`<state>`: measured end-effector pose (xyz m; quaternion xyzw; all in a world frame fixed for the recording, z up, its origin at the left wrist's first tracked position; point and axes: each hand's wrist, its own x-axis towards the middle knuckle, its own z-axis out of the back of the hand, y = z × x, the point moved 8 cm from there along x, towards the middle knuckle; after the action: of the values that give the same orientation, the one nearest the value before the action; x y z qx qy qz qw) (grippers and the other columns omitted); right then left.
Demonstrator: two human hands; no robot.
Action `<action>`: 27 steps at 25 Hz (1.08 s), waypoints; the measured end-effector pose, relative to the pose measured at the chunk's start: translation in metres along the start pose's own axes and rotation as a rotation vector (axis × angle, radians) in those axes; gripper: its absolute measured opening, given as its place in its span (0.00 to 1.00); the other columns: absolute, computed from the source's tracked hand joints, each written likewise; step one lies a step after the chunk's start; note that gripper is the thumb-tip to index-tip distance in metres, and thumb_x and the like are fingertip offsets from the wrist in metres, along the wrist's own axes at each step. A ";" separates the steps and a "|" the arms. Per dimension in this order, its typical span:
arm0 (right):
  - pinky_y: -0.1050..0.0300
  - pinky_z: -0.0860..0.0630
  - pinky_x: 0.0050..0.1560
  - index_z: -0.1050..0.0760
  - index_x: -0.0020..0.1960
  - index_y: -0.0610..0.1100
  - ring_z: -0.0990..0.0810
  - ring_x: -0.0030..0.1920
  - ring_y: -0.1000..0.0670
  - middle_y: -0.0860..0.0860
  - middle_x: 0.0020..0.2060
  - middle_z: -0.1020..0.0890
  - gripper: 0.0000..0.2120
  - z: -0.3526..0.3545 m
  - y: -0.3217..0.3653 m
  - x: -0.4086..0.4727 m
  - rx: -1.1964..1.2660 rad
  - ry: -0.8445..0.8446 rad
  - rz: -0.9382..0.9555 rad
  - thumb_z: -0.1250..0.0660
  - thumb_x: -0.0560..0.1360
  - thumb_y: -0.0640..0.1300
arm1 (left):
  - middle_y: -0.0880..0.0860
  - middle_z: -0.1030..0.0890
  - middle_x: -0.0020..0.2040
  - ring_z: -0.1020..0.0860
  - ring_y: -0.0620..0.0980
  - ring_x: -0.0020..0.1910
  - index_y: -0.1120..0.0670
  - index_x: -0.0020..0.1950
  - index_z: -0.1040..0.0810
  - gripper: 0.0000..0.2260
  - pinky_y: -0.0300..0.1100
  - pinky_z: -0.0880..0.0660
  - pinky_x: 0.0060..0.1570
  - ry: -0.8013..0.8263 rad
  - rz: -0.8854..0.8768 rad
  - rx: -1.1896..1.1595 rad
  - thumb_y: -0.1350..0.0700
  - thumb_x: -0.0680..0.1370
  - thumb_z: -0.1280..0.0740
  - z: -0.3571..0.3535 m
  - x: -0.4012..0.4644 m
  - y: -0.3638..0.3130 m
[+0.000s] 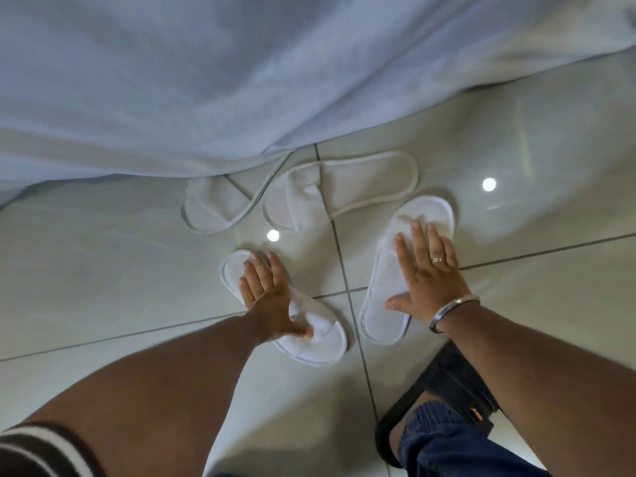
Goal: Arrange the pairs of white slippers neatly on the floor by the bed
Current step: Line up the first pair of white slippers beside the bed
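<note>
Several white slippers lie on the pale tiled floor (103,277) beside the bed. My left hand (266,297) rests on the near left slipper (320,342), fingers over its heel end and thumb pressed on its strap. My right hand (428,270) lies flat with spread fingers on the near right slipper (382,321). Beyond them lie two more: a far right slipper (361,182), lying sideways, and a far left slipper (210,210), partly tucked under the hanging sheet.
A white bed sheet (241,80) hangs down over the top half of the view to the floor. My foot in a black sandal (444,383) and a blue jeans leg (447,442) stand at the lower right.
</note>
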<state>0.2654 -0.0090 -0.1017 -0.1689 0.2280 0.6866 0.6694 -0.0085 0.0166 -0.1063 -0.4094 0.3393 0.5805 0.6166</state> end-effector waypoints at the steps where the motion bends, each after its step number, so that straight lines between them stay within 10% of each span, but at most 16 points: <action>1: 0.35 0.52 0.71 0.50 0.76 0.41 0.53 0.73 0.32 0.34 0.75 0.50 0.62 0.001 0.002 -0.002 0.006 -0.014 -0.021 0.26 0.54 0.69 | 0.63 0.83 0.66 0.81 0.64 0.63 0.58 0.69 0.81 0.75 0.60 0.73 0.66 -0.024 -0.014 0.000 0.37 0.56 0.19 0.000 0.000 0.000; 15: 0.44 0.30 0.57 0.53 0.76 0.44 0.33 0.62 0.34 0.34 0.70 0.40 0.49 -0.004 0.123 -0.032 0.238 -0.018 -0.533 0.41 0.67 0.71 | 0.59 0.63 0.79 0.65 0.56 0.77 0.60 0.78 0.64 0.65 0.54 0.58 0.77 -0.368 -0.249 0.198 0.37 0.61 0.21 0.036 -0.037 0.120; 20: 0.48 0.25 0.42 0.33 0.66 0.44 0.23 0.46 0.38 0.41 0.50 0.24 0.31 0.031 0.193 -0.015 0.009 -0.204 0.055 0.39 0.71 0.63 | 0.57 0.62 0.80 0.60 0.56 0.79 0.59 0.79 0.60 0.59 0.55 0.50 0.77 -0.372 -0.250 0.202 0.34 0.66 0.26 0.044 -0.043 0.191; 27: 0.41 0.38 0.69 0.35 0.70 0.44 0.37 0.71 0.39 0.41 0.73 0.36 0.44 -0.004 0.263 0.001 -0.169 -0.037 0.561 0.27 0.61 0.63 | 0.53 0.72 0.77 0.71 0.52 0.76 0.53 0.77 0.71 0.65 0.48 0.62 0.75 -0.325 -0.334 0.305 0.27 0.60 0.30 0.035 -0.034 0.224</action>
<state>0.0035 -0.0103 -0.0825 -0.1418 0.1955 0.8644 0.4411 -0.2359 0.0316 -0.0855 -0.2639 0.2472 0.4710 0.8046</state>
